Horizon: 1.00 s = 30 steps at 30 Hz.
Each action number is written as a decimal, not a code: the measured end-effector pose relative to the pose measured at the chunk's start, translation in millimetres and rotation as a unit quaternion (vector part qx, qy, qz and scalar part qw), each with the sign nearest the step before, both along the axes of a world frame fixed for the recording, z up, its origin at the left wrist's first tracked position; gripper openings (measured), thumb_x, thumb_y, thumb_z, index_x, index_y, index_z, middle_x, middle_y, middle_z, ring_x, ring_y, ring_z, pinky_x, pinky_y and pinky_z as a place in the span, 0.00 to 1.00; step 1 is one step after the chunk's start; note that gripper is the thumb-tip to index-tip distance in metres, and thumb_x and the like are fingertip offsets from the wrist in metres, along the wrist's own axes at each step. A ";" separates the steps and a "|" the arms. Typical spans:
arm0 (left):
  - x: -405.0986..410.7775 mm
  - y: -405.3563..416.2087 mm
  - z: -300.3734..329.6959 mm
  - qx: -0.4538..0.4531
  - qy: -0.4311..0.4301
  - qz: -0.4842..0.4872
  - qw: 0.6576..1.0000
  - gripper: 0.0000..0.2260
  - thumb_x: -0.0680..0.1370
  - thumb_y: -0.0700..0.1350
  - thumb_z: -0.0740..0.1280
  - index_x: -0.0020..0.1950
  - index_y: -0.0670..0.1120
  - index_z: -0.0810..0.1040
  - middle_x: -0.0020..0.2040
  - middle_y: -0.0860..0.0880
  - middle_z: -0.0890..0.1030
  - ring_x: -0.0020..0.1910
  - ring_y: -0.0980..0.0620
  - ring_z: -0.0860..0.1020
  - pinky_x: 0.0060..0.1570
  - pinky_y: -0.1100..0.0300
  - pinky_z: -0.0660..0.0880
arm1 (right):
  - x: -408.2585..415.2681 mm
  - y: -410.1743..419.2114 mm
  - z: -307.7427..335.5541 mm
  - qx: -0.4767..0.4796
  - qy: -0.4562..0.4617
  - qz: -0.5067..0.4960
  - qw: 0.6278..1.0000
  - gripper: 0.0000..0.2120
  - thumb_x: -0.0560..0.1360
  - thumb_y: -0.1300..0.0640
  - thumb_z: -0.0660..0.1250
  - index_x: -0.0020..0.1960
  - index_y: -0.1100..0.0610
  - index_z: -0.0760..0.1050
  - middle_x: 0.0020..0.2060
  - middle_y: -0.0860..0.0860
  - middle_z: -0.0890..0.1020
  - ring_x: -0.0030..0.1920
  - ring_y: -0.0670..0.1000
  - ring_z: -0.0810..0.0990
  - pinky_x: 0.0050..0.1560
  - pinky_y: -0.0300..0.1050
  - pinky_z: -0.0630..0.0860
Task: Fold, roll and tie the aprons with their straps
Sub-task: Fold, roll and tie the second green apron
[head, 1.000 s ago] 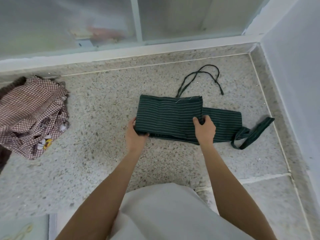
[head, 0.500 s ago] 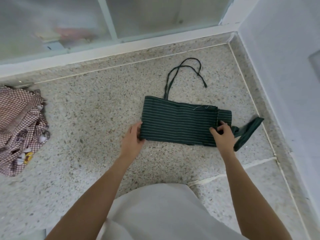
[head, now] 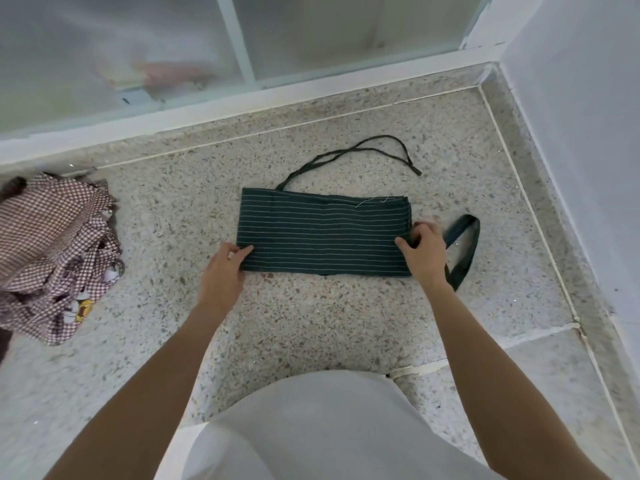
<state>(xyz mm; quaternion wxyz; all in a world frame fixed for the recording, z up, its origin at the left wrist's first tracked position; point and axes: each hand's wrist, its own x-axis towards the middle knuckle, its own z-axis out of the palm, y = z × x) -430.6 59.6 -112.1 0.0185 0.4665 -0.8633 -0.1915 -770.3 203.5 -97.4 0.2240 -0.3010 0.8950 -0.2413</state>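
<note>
While the dark green, white-pinstriped cloth apron (head: 323, 233) lies folded into a long flat band on the speckled terrazzo floor (head: 311, 323), a person holds it at both short ends, the folding stage apparently at or near its finish. The left hand (head: 223, 271) holds the near left corner, thumb laid on top of the fabric and fingers apparently tucked at the edge beneath. The right hand (head: 423, 252) pinches the band's right end with curled fingers. Just beyond that right-hand grip, a broad dark green fabric strap (head: 464, 251) loops out across the floor; far of both grips, a thin dark cord strap (head: 363, 152) trails from the band's upper edge toward the white window frame (head: 242, 102). Judging by the layout, the next move calls for rolling the band tightly from one end while keeping its edges aligned, leaving a strap free to wrap and knot around it. Well to the left of the left hand, a crumpled heap of maroon checked cloth (head: 55, 258) waits.
</note>
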 end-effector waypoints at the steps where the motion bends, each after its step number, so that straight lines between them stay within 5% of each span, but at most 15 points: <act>1: -1.9 -0.8 0.9 0.012 -0.005 0.009 1.000 0.23 0.69 0.31 0.69 0.64 0.42 0.75 0.57 0.40 0.73 0.43 0.40 0.77 0.38 0.50 0.77 | 0.0 -1.1 0.6 -0.006 0.002 -0.011 1.000 0.09 0.74 0.59 0.69 0.48 0.61 0.70 0.54 0.56 0.73 0.51 0.55 0.73 0.49 0.43 0.69; 6: -12.8 -13.3 7.3 0.039 0.035 0.046 0.998 0.18 0.69 0.34 0.67 0.58 0.45 0.79 0.59 0.44 0.74 0.56 0.43 0.72 0.53 0.48 0.74 | 13.1 -5.2 0.3 0.002 0.062 0.019 0.998 0.23 0.73 0.67 0.65 0.67 0.60 0.64 0.65 0.60 0.67 0.62 0.58 0.68 0.62 0.50 0.70; 10: -35.9 -41.4 16.5 0.031 0.094 0.011 0.995 0.19 0.76 0.35 0.62 0.65 0.46 0.74 0.70 0.47 0.67 0.68 0.46 0.65 0.64 0.54 0.66 | 47.7 -9.1 1.6 0.006 0.167 0.133 0.977 0.20 0.73 0.65 0.65 0.65 0.60 0.70 0.68 0.61 0.68 0.67 0.62 0.66 0.67 0.58 0.67; 12: -50.1 -58.1 18.2 0.026 0.046 -0.040 0.998 0.20 0.78 0.39 0.60 0.71 0.47 0.68 0.74 0.47 0.62 0.72 0.45 0.59 0.69 0.50 0.61 | 68.4 -12.8 -4.4 0.017 0.165 0.223 0.961 0.19 0.76 0.58 0.64 0.66 0.57 0.71 0.69 0.59 0.68 0.70 0.61 0.65 0.68 0.62 0.64; 15: -62.2 -72.5 14.8 0.040 -0.120 -0.103 0.987 0.26 0.80 0.55 0.56 0.76 0.51 0.55 0.77 0.51 0.51 0.76 0.49 0.50 0.73 0.49 0.52 | 85.0 -8.4 -22.2 0.107 0.170 0.326 0.924 0.24 0.80 0.43 0.49 0.73 0.50 0.62 0.75 0.53 0.60 0.75 0.58 0.56 0.71 0.66 0.50; 19: -62.3 -65.2 11.6 0.034 -0.197 -0.117 0.973 0.32 0.77 0.64 0.54 0.77 0.52 0.52 0.77 0.51 0.50 0.74 0.47 0.54 0.71 0.49 0.55 | 63.9 8.7 -37.4 0.142 0.163 0.342 0.914 0.26 0.79 0.38 0.38 0.75 0.42 0.47 0.76 0.47 0.52 0.76 0.54 0.48 0.73 0.60 0.40; 24: -50.2 -31.0 12.7 0.039 -0.111 -0.121 0.986 0.25 0.76 0.61 0.60 0.71 0.53 0.67 0.69 0.49 0.66 0.65 0.46 0.68 0.63 0.50 0.63 | 21.8 18.2 -30.6 0.153 0.184 0.333 0.912 0.24 0.79 0.40 0.42 0.74 0.39 0.51 0.76 0.48 0.56 0.76 0.55 0.48 0.72 0.61 0.36; 27: -41.1 -3.9 11.1 0.072 -0.029 -0.184 0.980 0.19 0.76 0.54 0.61 0.66 0.53 0.73 0.60 0.48 0.75 0.59 0.48 0.71 0.60 0.51 0.67 | 3.8 20.8 -19.0 0.127 0.227 0.257 0.931 0.22 0.78 0.51 0.53 0.72 0.44 0.61 0.74 0.54 0.60 0.75 0.59 0.51 0.71 0.61 0.31; 30: -31.9 17.0 5.8 0.044 0.000 -0.261 0.964 0.22 0.72 0.47 0.67 0.67 0.49 0.73 0.62 0.47 0.73 0.62 0.50 0.66 0.59 0.51 0.69 | 12.8 18.3 -8.0 0.047 0.254 0.231 0.938 0.23 0.71 0.65 0.66 0.64 0.53 0.73 0.65 0.59 0.72 0.68 0.62 0.65 0.70 0.62 0.56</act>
